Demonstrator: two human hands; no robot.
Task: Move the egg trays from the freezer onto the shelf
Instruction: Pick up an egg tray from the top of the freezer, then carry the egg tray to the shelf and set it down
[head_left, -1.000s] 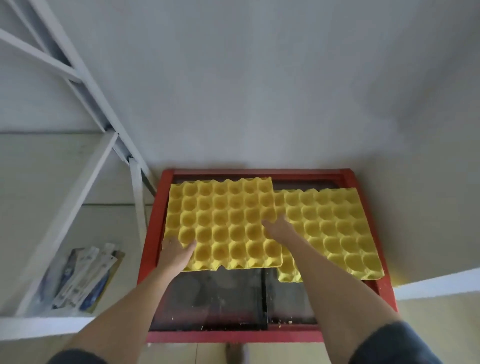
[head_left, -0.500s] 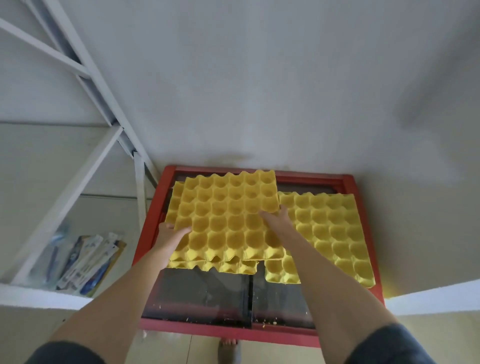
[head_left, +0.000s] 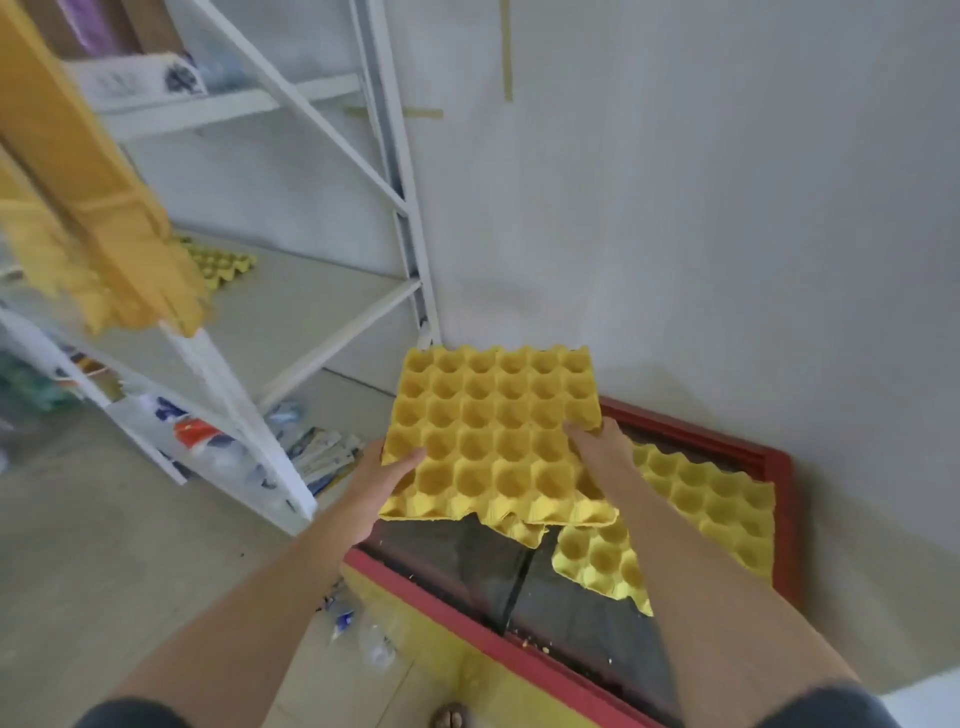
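Both hands grip the yellow egg tray stack (head_left: 493, 436) at opposite edges — left hand (head_left: 387, 475) with the thumb curled over the left rim, right hand (head_left: 597, 447) closed on the right rim. Since a second ago the stack has lifted off the freezer (head_left: 774, 467) and swung toward the white shelf (head_left: 311, 291); the carry is judged under way. It hangs above the freezer's left end. The moulded cups face up, the near edge ragged — more than one tray. A second tray (head_left: 701, 499) remains on the freezer's glass lid.
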